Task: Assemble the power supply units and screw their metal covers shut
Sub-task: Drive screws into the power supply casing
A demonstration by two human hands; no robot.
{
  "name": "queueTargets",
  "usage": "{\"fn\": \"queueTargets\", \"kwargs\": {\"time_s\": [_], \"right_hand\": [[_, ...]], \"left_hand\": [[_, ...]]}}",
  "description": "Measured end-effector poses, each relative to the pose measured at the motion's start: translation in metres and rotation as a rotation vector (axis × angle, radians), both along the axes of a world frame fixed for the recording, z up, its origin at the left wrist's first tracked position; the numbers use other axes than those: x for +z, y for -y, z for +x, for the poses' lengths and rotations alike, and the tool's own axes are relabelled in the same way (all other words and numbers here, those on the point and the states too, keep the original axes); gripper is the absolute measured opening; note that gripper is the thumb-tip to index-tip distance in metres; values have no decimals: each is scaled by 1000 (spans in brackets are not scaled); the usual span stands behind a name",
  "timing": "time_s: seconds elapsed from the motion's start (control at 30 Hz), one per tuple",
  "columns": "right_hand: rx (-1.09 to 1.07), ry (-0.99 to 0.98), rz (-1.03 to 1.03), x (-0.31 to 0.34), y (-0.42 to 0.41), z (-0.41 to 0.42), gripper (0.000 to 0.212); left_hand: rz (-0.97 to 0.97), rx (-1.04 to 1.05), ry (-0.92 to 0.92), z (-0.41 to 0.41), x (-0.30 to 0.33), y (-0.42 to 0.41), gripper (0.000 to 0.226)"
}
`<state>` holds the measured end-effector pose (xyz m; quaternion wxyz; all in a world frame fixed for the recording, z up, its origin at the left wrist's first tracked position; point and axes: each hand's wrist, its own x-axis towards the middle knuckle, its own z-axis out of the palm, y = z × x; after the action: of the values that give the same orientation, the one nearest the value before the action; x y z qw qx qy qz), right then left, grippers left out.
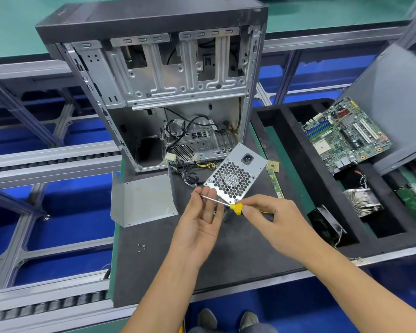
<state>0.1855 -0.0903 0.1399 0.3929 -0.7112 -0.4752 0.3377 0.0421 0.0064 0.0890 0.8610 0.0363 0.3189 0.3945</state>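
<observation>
Galvanised grey steel forms the box-shaped power supply unit [235, 175], which stands tilted near the middle of the dark rubber-topped bench [238, 248], its honeycomb fan grille and black mains socket facing the viewer. The right hand [274, 217] grips the yellow-handled screwdriver [228, 205]; its thin steel shaft lies across the unit's lower corner, and its tip rests at the fingers of the left hand [199, 217]. That hand is held palm-up, fingers nearly straight, apparently steadying the tip or seating a screw on it; no screw can be made out there. The bent sheet-metal cover [144, 199], matt and lightly stained, lies flat toward the bench's left edge, not yet fitted. Several small loose screws [141, 247] wait near the front-left corner, within easy reach. Behind the unit an open grey computer case [159, 92] stands at the far edge, cables spilling from it. A black foam tray [298, 150] alongside holds a green motherboard [346, 135].
</observation>
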Motion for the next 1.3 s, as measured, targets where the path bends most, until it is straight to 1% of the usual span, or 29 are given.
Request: {"fn": "queueTargets", "kwargs": {"time_s": [0.1,0.13,0.2,0.3,0.37,0.43,0.5,0.53,0.6,0.63,0.7,0.8,0.87,0.9,0.97,1.0,1.03,1.07,1.1,1.13,1.17,1.2,1.23,1.3], "right_hand": [[-14,-70,-39,-2,0,0,15],[-34,-131,-48,-4,1,0,15],[-129,-349,-27,-7,0,-1,13],[-292,-653,98,-6,-1,0,16],[-391,-811,199,-5,-1,1,7],[-504,-941,301,-4,-4,-2,16],[-607,-1060,397,-3,-10,-9,11],[-632,-1123,439,-3,-13,-12,8],[-655,-1227,464,1,-21,-19,9],[-659,-1259,462,3,-25,-21,12],[-656,-1255,448,4,-31,-23,16],[-656,-1175,427,3,-38,-24,10],[-677,-1160,421,0,-42,-22,6],[-688,-1163,420,-1,-43,-21,6],[-707,-1170,422,-4,-44,-14,6],[-718,-1160,429,-5,-44,-9,6],[-730,-1134,443,-7,-43,-2,7],[-744,-1084,461,-8,-42,7,7],[-763,-1013,478,-9,-39,17,7],[-783,-927,494,-9,-37,28,8],[-802,-834,505,-10,-34,39,10],[-814,-743,508,-10,-30,49,12],[-819,-662,503,-10,-27,58,12],[-818,-547,486,-13,-22,71,11]], "left_hand": [[16,-10,7,0,3,-1,13],[25,-14,4,0,5,-2,13],[44,-16,-11,2,9,-4,13],[62,5,-19,6,16,-4,17],[84,30,-31,11,21,-3,20],[137,65,-66,17,27,-2,21],[188,103,-108,25,33,0,21],[195,120,-118,29,35,0,20],[194,148,-121,37,39,1,19],[199,150,-127,41,41,0,19],[219,150,-148,45,42,0,18],[237,167,-169,47,38,-5,17],[246,152,-174,46,37,-9,16],[261,122,-178,47,37,-10,18],[330,45,-238,44,34,-6,31],[389,21,-316,41,31,-4,36],[483,13,-437,37,27,-3,36],[637,29,-603,32,23,-4,31],[862,66,-789,26,20,-6,27],[1133,102,-961,22,18,-11,26],[1394,116,-1105,20,16,-17,29],[1596,113,-1213,22,13,-22,36],[1719,97,-1263,26,11,-28,41],[1816,54,-1299,37,9,-34,38]]}}
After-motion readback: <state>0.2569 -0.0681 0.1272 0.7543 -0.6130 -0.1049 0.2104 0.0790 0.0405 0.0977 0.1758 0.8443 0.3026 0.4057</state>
